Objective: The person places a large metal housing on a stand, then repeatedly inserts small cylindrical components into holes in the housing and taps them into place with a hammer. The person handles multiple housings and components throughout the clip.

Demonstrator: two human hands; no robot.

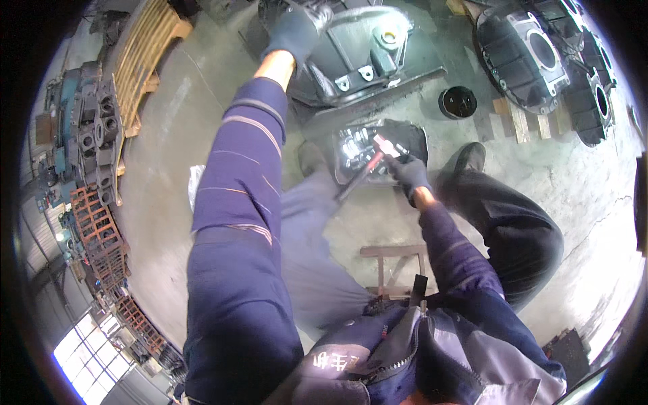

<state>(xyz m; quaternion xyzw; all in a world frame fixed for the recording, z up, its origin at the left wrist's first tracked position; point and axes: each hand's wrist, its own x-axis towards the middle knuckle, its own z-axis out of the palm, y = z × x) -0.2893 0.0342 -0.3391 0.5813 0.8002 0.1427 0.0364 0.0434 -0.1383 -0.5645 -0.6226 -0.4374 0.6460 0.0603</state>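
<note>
My left hand (pixel 295 32), in a dark glove, reaches far forward and rests on the edge of a large dark metal housing (pixel 368 50) lying on the floor; whether it grips the housing is unclear. My right hand (pixel 407 171), also gloved, is closed around a dark-handled tool with a red tip (pixel 368 167). The tool's tip hangs over a black tray of shiny bolts and nuts (pixel 358 148) on the floor between my feet. Both sleeves are dark blue with thin stripes.
A black round tin (pixel 457 102) sits on the concrete right of the housing. More dark housings (pixel 540 57) rest on wooden blocks at the upper right. Wooden pallets (pixel 145 54) and stacked machine parts (pixel 94 135) line the left. A small metal stool frame (pixel 395 266) stands under me.
</note>
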